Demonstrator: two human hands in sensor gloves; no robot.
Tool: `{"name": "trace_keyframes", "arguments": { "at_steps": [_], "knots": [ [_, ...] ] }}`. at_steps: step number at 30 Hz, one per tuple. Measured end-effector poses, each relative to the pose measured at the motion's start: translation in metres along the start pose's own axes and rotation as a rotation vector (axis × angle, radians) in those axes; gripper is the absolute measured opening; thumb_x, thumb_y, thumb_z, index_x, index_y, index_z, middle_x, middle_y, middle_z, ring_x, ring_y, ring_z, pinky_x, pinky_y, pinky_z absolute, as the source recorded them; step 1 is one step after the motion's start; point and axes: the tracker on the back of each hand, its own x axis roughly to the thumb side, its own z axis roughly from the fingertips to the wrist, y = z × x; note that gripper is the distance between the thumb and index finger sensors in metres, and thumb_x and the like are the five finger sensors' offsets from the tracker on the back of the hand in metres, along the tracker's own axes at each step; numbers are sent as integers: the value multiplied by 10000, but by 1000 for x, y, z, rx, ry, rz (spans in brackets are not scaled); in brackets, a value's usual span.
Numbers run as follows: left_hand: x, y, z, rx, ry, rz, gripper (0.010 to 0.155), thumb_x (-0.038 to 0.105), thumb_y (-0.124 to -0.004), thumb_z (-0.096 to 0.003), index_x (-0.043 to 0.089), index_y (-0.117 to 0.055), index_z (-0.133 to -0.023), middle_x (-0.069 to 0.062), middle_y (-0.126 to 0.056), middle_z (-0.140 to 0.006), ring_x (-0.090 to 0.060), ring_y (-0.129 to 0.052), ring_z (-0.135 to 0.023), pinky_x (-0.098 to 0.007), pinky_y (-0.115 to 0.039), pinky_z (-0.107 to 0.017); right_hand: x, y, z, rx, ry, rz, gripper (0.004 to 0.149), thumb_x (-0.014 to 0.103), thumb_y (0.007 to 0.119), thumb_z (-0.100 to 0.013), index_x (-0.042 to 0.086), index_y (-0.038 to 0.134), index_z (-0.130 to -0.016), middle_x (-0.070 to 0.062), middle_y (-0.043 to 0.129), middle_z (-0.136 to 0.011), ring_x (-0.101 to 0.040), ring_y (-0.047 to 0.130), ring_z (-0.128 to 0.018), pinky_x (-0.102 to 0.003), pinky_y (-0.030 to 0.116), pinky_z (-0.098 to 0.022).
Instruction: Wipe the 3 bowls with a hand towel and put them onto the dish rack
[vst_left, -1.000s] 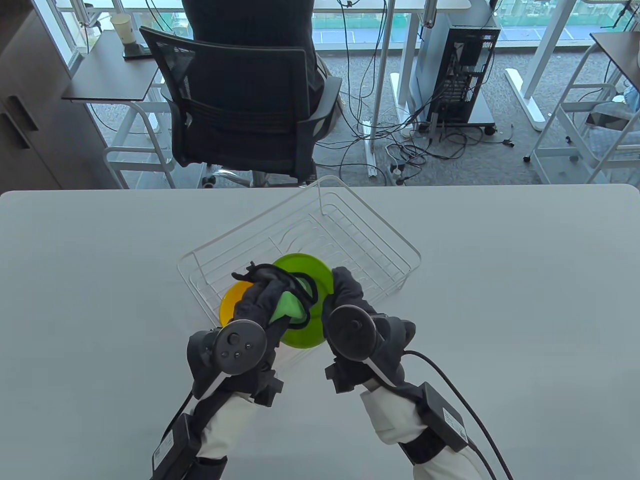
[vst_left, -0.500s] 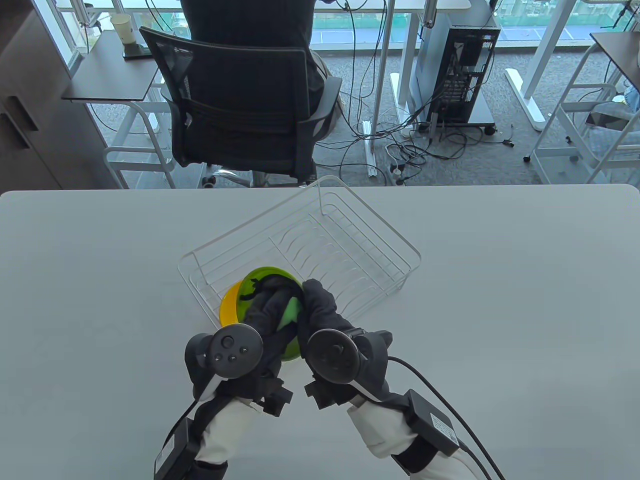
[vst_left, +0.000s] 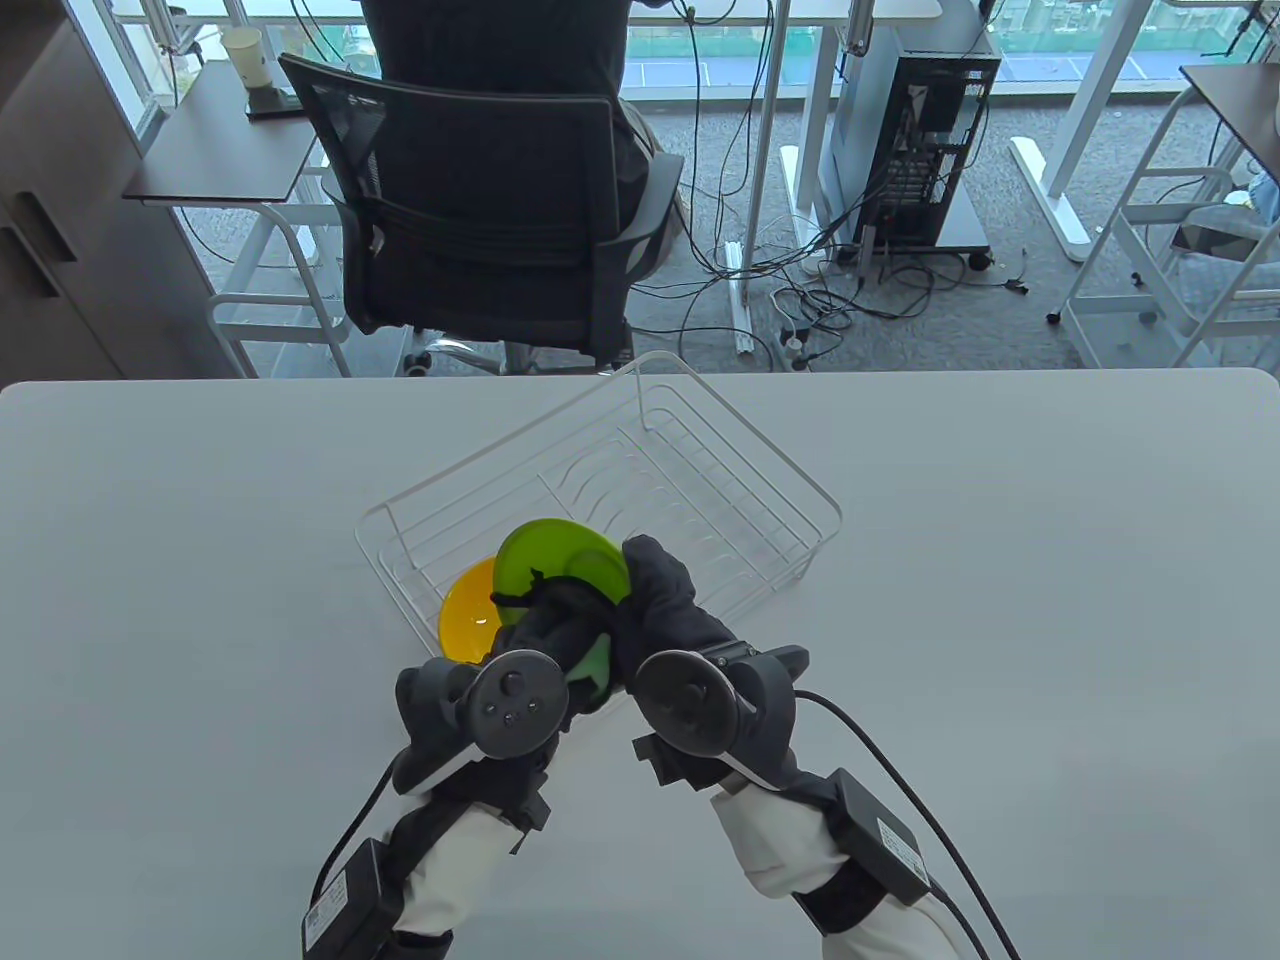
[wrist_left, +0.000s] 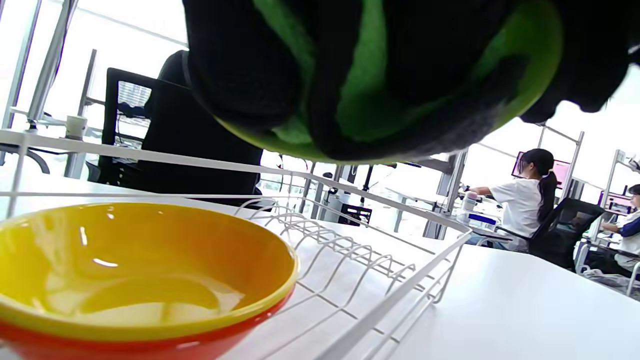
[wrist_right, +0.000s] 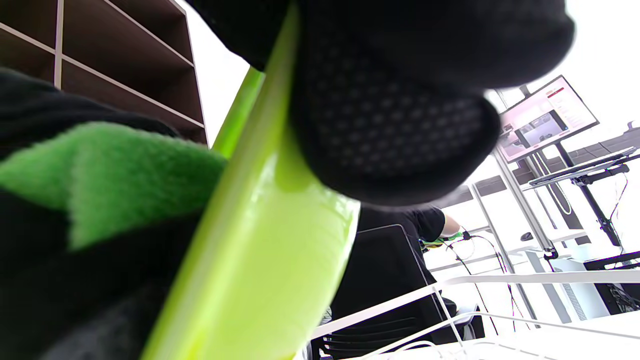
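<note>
A lime green bowl is held tilted over the near corner of the white wire dish rack. My right hand grips its right rim, with a finger lying on the bowl's wall. My left hand holds a green hand towel with black edging and presses it into the bowl. A yellow bowl sits in the rack's near left corner. In the left wrist view it is nested in a red bowl.
The rack's plate slots on its right side hold nothing. An office chair with a seated person stands beyond the table's far edge. Bare tabletop lies on both sides of the hands.
The green bowl has turned from facing up to tilted on edge. Both hands dipped towards me, then came back up a little, the left hand rubbing the towel inside the bowl.
</note>
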Motion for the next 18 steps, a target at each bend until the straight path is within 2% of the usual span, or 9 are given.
{"name": "trace_keyframes", "arguments": {
  "at_steps": [4, 8, 12, 18],
  "knots": [
    [-6, -2, 0, 57, 43, -77, 507, 286, -861, -502, 163, -785, -988, -308, -811, -968, -452, -952, -716, -365, -917, -458, 3, 6, 2, 44, 8, -18, 532, 195, 806, -473, -36, 681, -935, -304, 819, -759, -202, 1066, -170, -250, 933, -70],
    [-14, 1, 1, 112, 67, -76, 507, 290, -858, -503, 167, -782, -989, -309, -808, -965, -458, -952, -719, -363, -919, -458, 5, 13, 3, 104, 28, -68, 536, 197, 802, -477, -44, 674, -938, -309, 816, -758, -191, 1067, -173, -241, 934, -72],
    [-18, 5, 4, 165, 65, 2, 510, 295, -854, -505, 160, -778, -991, -320, -812, -946, -460, -955, -716, -357, -923, -455, 8, 22, 6, 166, 37, -124, 542, 196, 790, -483, -57, 657, -944, -321, 803, -762, -182, 1068, -183, -233, 936, -80],
    [-21, 0, 3, 134, 45, 228, 523, 287, -845, -510, 120, -756, -998, -350, -791, -949, -481, -944, -718, -366, -924, -457, 6, 28, 7, 180, 55, -147, 542, 183, 773, -487, -66, 643, -950, -330, 792, -766, -186, 1070, -194, -236, 941, -89]
  ]
}}
